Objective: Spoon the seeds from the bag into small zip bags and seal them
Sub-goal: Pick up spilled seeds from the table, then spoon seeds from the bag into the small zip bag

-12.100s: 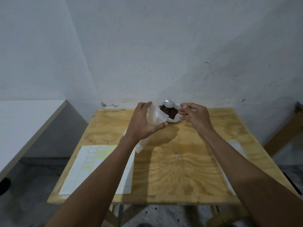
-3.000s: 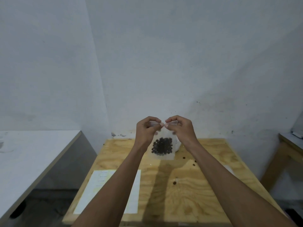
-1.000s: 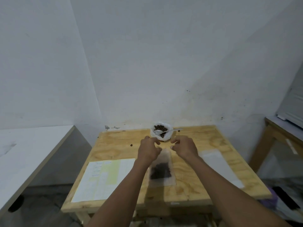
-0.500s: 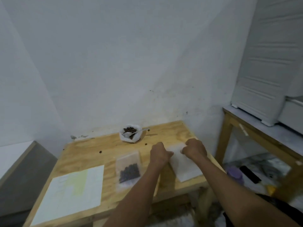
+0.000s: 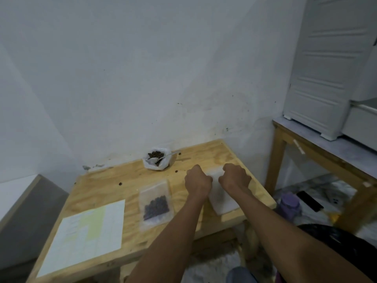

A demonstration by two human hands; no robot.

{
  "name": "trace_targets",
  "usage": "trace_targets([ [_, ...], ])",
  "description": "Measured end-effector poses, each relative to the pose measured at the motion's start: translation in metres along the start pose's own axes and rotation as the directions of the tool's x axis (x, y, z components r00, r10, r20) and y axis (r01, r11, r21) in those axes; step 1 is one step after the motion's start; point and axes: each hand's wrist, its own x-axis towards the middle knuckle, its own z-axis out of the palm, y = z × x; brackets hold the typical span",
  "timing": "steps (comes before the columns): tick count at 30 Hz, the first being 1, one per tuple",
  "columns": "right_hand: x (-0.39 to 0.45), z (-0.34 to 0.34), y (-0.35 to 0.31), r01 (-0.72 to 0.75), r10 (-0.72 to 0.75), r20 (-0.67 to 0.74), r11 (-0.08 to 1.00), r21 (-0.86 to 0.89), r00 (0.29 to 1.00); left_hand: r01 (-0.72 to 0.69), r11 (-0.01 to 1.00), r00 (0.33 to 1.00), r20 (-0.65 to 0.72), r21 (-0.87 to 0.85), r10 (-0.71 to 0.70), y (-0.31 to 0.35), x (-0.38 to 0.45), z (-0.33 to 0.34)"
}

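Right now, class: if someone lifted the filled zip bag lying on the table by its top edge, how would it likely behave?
The filled zip bag looks thin and clear, so probably floppy. Its dark seeds sit clumped low, so it would likely hang bottom-heavy and could slide easily on the smooth table.

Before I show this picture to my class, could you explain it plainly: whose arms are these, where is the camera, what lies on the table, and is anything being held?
There is no machine: a person wears a wide-angle camera on the head, so you look down along their own bare arms. The left hand and right hand are curled over a stack of empty small zip bags at the right of the plywood table; whether they pinch one is hidden. Beside them lies a filled zip bag of dark seeds. At the back stands the open seed bag with a metal spoon resting in it. A printed paper sheet lies at the left, and loose seeds are scattered about.
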Motion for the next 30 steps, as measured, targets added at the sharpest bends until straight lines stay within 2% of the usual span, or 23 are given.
trace_targets([
  [6, -0.005, -0.004, -0.010, 0.010, -0.012, -0.042, 0.998, -0.064, 0.999, 0.013, 1.000, 0.999, -0.045, -0.029, -0.015, 0.003, -0.002, 0.002],
  [10, -0.004, -0.009, -0.015, -0.028, 0.030, -0.085, 0.999, 0.024, 0.996, 0.012, 0.991, 0.991, -0.130, -0.131, -0.030, 0.001, 0.000, 0.001],
  [12, -0.001, -0.013, -0.014, -0.044, 0.055, -0.087, 0.992, 0.119, 0.995, 0.025, 0.964, 0.982, -0.174, -0.265, -0.073, 0.000, 0.005, 0.001],
  [16, 0.002, -0.027, -0.013, -0.021, 0.057, -0.105, 0.948, 0.317, 0.993, 0.093, 0.747, 0.971, -0.105, -0.659, -0.213, 0.002, 0.016, -0.009],
  [21, 0.001, -0.040, -0.024, 0.048, 0.013, -0.108, 0.839, 0.543, 0.994, 0.107, 0.427, 0.975, 0.011, -0.898, -0.221, -0.002, 0.025, -0.035],
  [23, 0.001, -0.046, -0.035, 0.087, -0.028, -0.097, 0.720, 0.688, 0.995, 0.084, 0.418, 0.978, -0.005, -0.905, -0.207, -0.010, 0.029, -0.051],
  [26, -0.002, -0.058, -0.060, 0.020, -0.127, 0.060, 0.549, 0.836, 0.990, 0.034, 0.455, 0.992, -0.025, -0.890, -0.123, -0.026, 0.031, -0.079],
  [28, -0.004, -0.062, -0.075, -0.007, -0.227, 0.147, 0.521, 0.853, 0.963, 0.001, 0.518, 0.996, -0.044, -0.855, -0.073, -0.038, 0.032, -0.098],
  [30, -0.007, -0.061, -0.090, 0.052, -0.342, 0.169, 0.553, 0.832, 0.924, -0.031, 0.564, 0.997, -0.067, -0.825, -0.044, -0.052, 0.035, -0.114],
])
